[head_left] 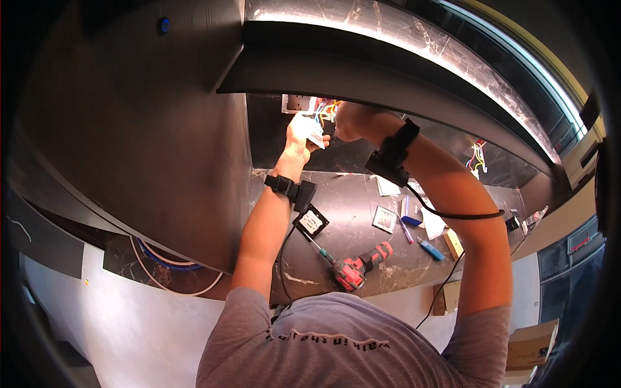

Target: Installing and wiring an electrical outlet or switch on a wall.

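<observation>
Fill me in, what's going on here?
A person is working at wall wiring under a dark shelf. The left hand holds a white fitting just below the coloured wires. The right hand is up beside those wires; its grip can't be made out. A red-and-black power driver lies on the dark counter below, and a second bunch of wires hangs loose further right.

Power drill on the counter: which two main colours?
The power drill is red and black; head view shows it.
</observation>
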Available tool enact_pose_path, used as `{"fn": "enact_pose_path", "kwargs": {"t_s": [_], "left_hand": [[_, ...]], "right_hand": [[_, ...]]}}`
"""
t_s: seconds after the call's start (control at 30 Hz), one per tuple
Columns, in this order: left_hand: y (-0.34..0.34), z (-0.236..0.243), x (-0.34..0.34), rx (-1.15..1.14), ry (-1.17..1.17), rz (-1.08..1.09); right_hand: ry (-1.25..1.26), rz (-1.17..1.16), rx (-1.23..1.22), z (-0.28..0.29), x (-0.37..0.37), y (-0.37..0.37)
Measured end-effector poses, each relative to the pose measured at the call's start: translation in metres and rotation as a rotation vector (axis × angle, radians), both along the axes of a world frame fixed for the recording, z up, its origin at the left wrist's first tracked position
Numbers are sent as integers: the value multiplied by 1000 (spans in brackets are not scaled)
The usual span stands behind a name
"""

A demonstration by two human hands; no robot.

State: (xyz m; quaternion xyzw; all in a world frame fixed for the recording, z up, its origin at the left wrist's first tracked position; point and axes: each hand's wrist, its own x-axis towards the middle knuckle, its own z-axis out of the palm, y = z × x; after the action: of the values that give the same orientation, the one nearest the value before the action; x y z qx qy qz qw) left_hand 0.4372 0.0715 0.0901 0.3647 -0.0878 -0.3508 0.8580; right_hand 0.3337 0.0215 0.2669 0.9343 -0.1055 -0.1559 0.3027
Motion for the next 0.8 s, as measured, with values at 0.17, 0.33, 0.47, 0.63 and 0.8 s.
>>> {"fn": "enact_pose_path", "kwargs": {"t_s": [0.17, 0.33, 0.47, 0.63, 0.8], "left_hand": [[6, -4, 1, -3, -34, 16], [1, -5, 0, -20, -27, 14], [1, -3, 2, -8, -17, 20], [4, -1, 1, 7, -15, 25], [2, 3, -5, -2, -16, 22]], "right_hand": [[-131, 39, 213, 13, -23, 1], [-119, 204, 181, 17, -25, -10], [-150, 110, 149, 20, -23, -2], [-16, 125, 13, 20, -22, 9], [-61, 22, 145, -7, -11, -10]]}}
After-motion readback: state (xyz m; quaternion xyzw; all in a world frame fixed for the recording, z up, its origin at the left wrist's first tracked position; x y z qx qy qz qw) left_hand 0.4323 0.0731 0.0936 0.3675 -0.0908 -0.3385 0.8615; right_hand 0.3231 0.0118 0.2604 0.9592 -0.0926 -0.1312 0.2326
